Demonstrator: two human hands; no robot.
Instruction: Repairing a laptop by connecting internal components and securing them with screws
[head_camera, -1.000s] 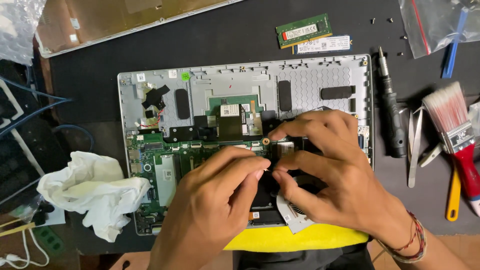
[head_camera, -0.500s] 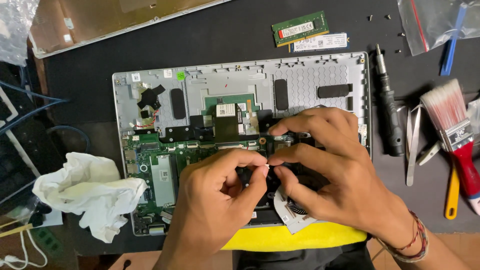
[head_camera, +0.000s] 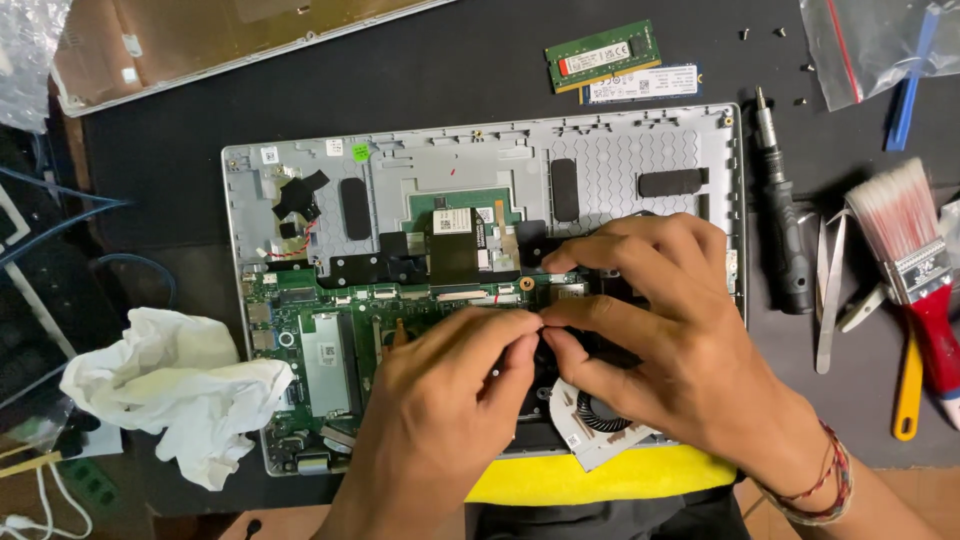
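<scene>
Far across the dark mat lie a green memory stick (head_camera: 603, 56) and a white-labelled blue card (head_camera: 641, 84) — a clear plastic bag (head_camera: 868, 42) sits at the far right. The opened laptop (head_camera: 480, 160), silver-shelled with a green board, fills the middle. Over its near right part, by the fan (head_camera: 598, 418), the left hand (head_camera: 437, 420) and right hand (head_camera: 668, 340) meet fingertip to fingertip — pinched on something too small to make out.

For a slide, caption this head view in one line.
Left hand and right hand pinch a small part over the opened silver laptop chassis with its green circuit board.
</scene>
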